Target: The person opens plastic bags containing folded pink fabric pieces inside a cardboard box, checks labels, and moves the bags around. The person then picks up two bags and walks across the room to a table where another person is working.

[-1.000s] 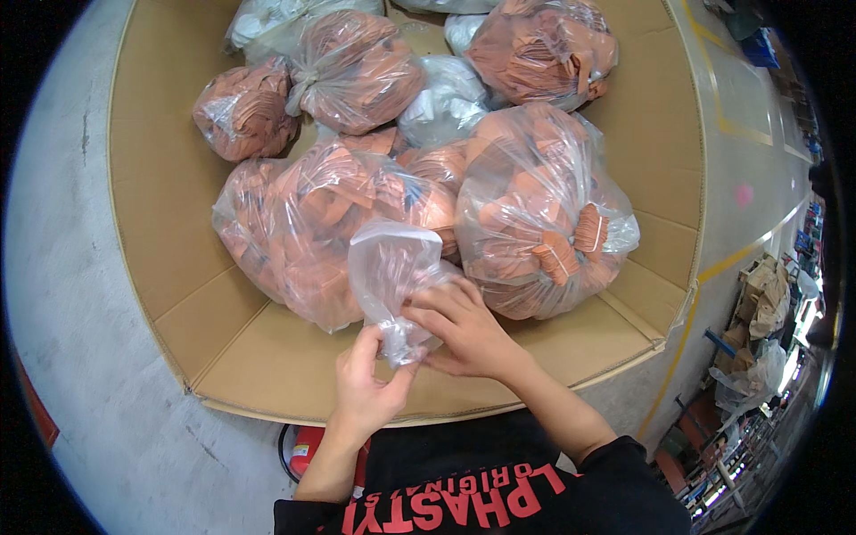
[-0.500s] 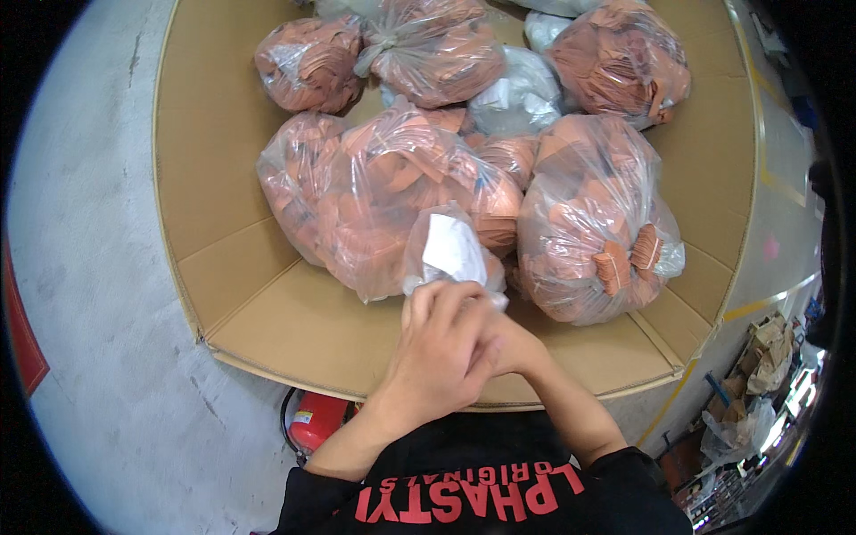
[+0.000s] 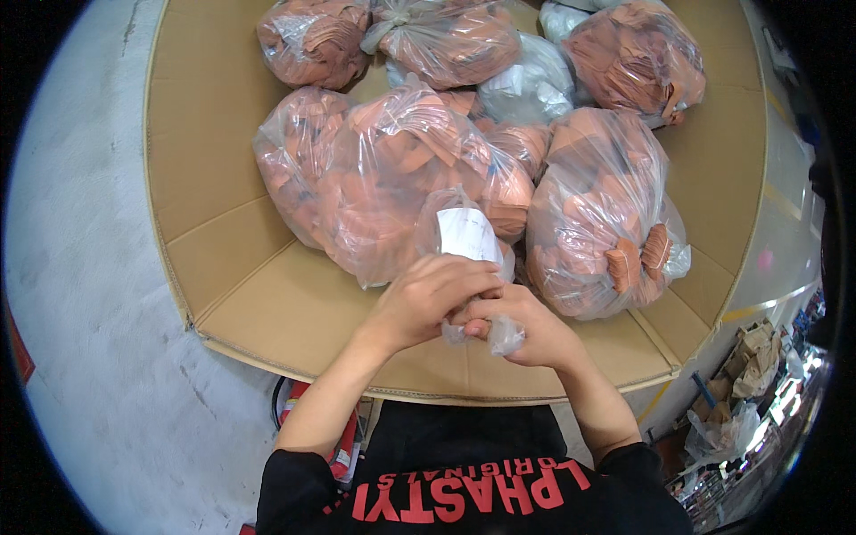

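Observation:
A small clear plastic bag with a white paper slip (image 3: 467,234) in it hangs over the near side of a large cardboard box (image 3: 267,332). My left hand (image 3: 426,300) curls round the neck of this bag, its fingers bent over the lower end of the slip. Close against it, my right hand (image 3: 526,326) pinches the bag's twisted end (image 3: 506,335), which pokes out below the fingers. What lies inside the small bag is mostly hidden by my hands. Just beyond is a big clear bag of orange-brown pieces (image 3: 392,178); another such bag (image 3: 593,214) sits to the right.
More filled bags (image 3: 446,45) lie deeper in the box, with a greyish-white bag (image 3: 530,85) among them. A red fire extinguisher (image 3: 343,446) stands outside the near edge, left of my body. Cardboard scraps and plastic (image 3: 740,401) lie at the right.
My hands, earlier overlapping and blurred, now sit side by side on the bag's neck. The twisted end has come into sight under the right hand. The view has shifted slightly.

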`<state>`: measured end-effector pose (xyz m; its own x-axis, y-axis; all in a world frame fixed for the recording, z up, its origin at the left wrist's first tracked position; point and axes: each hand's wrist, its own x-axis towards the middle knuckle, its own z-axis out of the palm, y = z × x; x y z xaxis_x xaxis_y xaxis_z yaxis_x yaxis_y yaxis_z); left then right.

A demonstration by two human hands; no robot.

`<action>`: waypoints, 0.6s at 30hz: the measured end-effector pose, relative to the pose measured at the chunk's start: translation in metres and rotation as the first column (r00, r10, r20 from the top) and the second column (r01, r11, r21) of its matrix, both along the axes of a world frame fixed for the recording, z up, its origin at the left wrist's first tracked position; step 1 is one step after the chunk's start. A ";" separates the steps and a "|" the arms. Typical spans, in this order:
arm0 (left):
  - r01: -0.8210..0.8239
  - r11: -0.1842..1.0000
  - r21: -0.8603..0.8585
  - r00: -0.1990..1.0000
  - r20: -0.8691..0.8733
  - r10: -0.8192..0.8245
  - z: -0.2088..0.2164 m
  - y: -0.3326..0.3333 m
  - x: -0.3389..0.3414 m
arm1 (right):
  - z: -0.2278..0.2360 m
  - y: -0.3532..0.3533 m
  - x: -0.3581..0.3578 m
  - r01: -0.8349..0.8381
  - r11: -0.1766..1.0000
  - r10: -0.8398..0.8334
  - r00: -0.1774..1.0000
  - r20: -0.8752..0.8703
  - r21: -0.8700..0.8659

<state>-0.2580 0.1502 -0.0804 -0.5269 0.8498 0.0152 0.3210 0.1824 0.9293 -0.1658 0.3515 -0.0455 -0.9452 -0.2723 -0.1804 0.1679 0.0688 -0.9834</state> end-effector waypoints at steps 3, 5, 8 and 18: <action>-0.132 0.979 -0.153 0.991 0.012 0.135 0.013 -0.006 -0.013 | 0.006 0.013 -0.004 -0.043 0.891 0.149 0.968 -0.201 0.452; -0.100 0.970 -0.222 0.978 0.157 0.137 0.021 -0.007 -0.017 | 0.007 0.013 -0.005 0.007 0.805 0.159 0.961 -0.226 0.594; -0.116 0.971 -0.208 0.964 0.214 0.160 0.025 -0.005 -0.012 | -0.002 -0.003 -0.001 0.155 0.697 0.124 0.936 -0.330 0.701; -0.297 0.908 -0.296 0.937 0.094 0.337 0.009 0.007 0.015 | -0.016 -0.033 0.017 0.465 0.704 -0.195 0.853 -0.484 0.536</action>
<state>-0.2426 0.1570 -0.0713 -0.7487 0.5977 -0.2869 0.0742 0.5057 0.8595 -0.1484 0.3186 -0.0614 -0.9755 0.1155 0.1871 -0.0575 0.6874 -0.7240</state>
